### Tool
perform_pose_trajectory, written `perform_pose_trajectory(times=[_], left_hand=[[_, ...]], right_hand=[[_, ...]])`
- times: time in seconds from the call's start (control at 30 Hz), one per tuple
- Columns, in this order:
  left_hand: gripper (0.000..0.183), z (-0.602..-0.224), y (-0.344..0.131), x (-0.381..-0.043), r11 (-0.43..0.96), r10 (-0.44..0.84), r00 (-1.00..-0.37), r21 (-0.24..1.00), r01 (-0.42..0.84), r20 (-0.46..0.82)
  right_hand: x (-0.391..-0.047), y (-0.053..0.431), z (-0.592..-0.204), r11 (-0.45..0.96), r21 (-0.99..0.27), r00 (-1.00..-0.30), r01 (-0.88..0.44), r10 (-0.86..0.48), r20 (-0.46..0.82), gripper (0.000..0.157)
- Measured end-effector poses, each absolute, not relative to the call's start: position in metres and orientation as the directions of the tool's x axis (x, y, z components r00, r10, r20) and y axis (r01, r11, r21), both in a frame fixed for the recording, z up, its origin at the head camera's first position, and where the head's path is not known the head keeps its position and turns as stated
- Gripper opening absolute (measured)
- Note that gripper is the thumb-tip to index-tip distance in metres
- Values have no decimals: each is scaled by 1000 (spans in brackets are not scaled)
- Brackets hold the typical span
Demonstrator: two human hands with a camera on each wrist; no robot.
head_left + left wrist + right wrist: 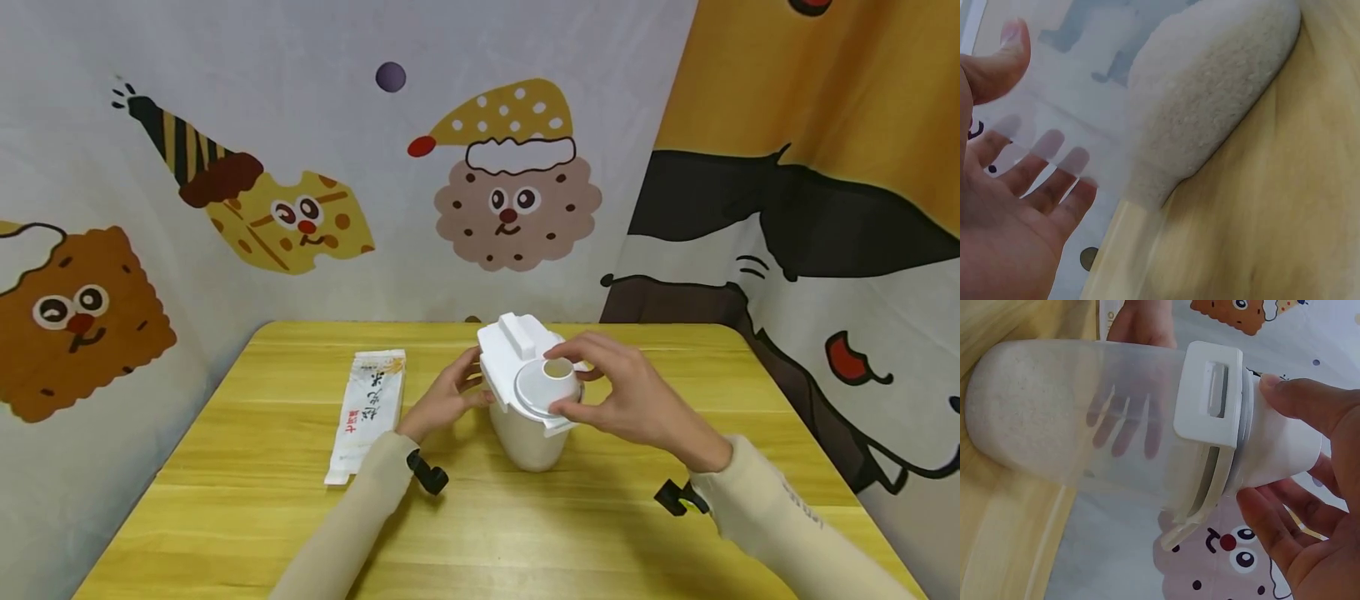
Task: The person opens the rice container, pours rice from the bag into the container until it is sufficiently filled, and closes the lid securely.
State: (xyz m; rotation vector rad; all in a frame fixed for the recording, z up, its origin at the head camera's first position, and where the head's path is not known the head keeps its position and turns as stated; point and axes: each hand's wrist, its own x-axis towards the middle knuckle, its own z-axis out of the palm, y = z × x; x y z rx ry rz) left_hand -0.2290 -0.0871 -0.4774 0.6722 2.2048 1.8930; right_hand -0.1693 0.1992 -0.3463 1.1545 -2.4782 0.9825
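Note:
A translucent rice container [531,442] stands upright on the table, its lower part filled with white rice [1210,94]. Its white lid [498,350] has a raised ridge and a flip catch. On the round opening of that lid sits a white cup [1282,440], narrower at the outer end. My right hand [633,392] grips the cup, with the thumb on one side and fingers on the other. My left hand [442,400] is at the container's left side; its spread fingers show through the clear wall in the right wrist view.
A white printed packet [367,417] lies flat to the left of my left hand. The wooden table [480,542] has its far edge close behind the container. A cartoon-print curtain [315,50] hangs beyond it.

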Motion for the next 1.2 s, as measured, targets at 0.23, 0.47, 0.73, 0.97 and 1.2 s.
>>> perform_pose_trajectory(times=[0.23, 0.47, 0.73, 0.97, 1.2], left_hand=[[83, -475, -94, -225, 36, 443, -878, 975, 217, 179], [93, -475, -92, -206, 66, 359, -910, 967, 247, 208], [107, -472, -72, -178, 86, 275, -941, 970, 227, 196], [106, -473, -66, -177, 54, 211, -962, 981, 187, 171], [106, -473, -68, -183, 50, 236, -957, 981, 187, 171]], right_hand=[[-172, 200, -343, 453, -453, -635, -768, -633, 443, 54], [-183, 208, -342, 372, -495, -581, -785, -718, 382, 59], [-189, 215, -339, 379, -517, -580, -768, -753, 310, 55], [-188, 215, -337, 378, -543, -595, -750, -744, 304, 54], [-186, 213, -338, 375, -543, -598, -751, -736, 318, 54]])
